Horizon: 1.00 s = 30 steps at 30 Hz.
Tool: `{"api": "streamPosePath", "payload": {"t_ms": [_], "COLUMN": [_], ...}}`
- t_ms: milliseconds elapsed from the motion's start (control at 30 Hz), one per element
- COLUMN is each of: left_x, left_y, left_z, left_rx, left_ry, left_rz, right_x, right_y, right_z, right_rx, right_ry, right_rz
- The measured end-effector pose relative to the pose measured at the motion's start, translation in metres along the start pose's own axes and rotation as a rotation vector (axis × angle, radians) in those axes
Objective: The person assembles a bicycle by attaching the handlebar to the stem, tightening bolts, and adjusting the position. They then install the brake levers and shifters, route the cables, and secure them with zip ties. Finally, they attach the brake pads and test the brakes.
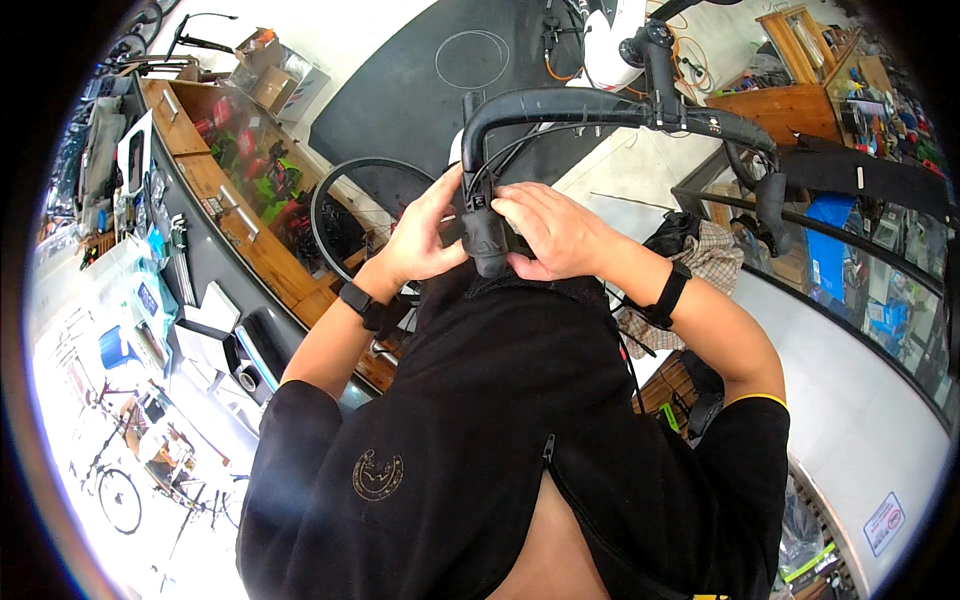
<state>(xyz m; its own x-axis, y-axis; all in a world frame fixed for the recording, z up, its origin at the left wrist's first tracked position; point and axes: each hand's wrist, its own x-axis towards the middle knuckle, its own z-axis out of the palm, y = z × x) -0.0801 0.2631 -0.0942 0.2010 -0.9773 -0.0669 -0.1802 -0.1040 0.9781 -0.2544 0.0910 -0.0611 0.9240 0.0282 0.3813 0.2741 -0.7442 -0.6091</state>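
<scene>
A black drop handlebar (560, 103) stretches across the upper middle, joined to a black stem (660, 75). At its near left end, a black rubber brake hood (486, 243) points toward me, its cover folded around the lever body. My left hand (425, 232) grips the hood's left side, fingers up along the bar and thumb low against the rubber. From the other side, my right hand (553, 232) closes on it with bent fingers and the thumb near the hood's tip. Part of the lever and some fingertips are hidden. The second brake hood (772, 212) hangs free at the bar's right end.
A dark counter with wooden drawers (240, 222) runs along my left. Behind the handlebar lies a dark mat (390, 95), with a bicycle wheel (318, 215) nearer. On the right stands a glass display case (880, 265); a checkered cloth (708, 255) hangs beside my right forearm.
</scene>
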Motion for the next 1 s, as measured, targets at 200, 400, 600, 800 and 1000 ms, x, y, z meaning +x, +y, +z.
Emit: {"api": "streamPosePath", "payload": {"t_ms": [200, 400, 600, 800, 1000], "left_x": [0.001, 0.003, 0.002, 0.001, 0.005], "left_y": [-0.002, 0.0, 0.0, 0.006, 0.003], "left_z": [0.004, 0.006, 0.01, 0.021, 0.018], "left_rx": [0.21, 0.187, 0.125, 0.043, 0.041], "left_ry": [0.023, 0.02, 0.017, 0.034, 0.028], "left_rz": [0.093, 0.03, -0.018, -0.016, -0.037], "right_x": [-0.003, -0.004, 0.0, -0.011, -0.019], "right_y": [-0.002, -0.017, -0.022, -0.014, 0.003], "right_z": [0.011, 0.017, 0.015, 0.02, 0.038], "right_rx": [-0.124, 0.081, 0.179, 0.105, 0.269], "right_ry": [0.013, 0.054, 0.066, 0.045, 0.025], "right_rz": [-0.018, 0.259, 0.368, 0.307, 0.405]}}
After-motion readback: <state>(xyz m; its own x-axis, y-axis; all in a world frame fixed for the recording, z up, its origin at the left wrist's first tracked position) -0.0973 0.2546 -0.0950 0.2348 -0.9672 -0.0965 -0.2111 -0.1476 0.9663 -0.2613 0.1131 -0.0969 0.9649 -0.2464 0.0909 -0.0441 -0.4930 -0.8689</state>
